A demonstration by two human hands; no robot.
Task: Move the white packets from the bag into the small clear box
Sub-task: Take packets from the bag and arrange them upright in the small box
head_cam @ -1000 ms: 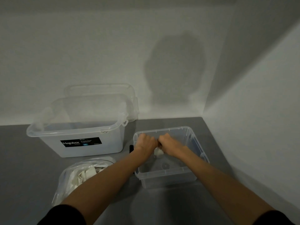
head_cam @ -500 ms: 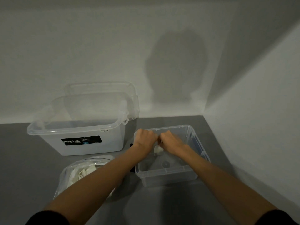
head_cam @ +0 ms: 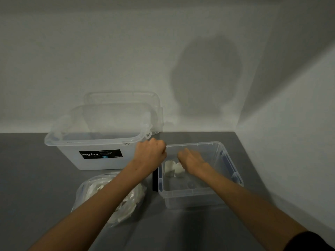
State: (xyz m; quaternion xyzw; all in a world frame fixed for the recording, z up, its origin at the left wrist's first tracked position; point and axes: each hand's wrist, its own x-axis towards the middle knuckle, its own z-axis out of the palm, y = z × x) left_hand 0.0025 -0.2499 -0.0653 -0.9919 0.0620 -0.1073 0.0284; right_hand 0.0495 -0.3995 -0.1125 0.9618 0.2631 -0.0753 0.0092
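Head view shows two white packets [head_cam: 174, 169] inside the small clear box [head_cam: 195, 196], the left hand [head_cam: 150, 154] in an empty fist, the right hand [head_cam: 190, 160] too blurry to tell.

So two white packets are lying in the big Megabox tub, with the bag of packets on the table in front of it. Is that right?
Not quite. The head view shows the two white packets lying in the small clear box, not the Megabox tub. The bag does sit on the table in front of the tub.

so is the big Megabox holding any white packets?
No. The Megabox looks empty; two white packets stand in the small clear box.
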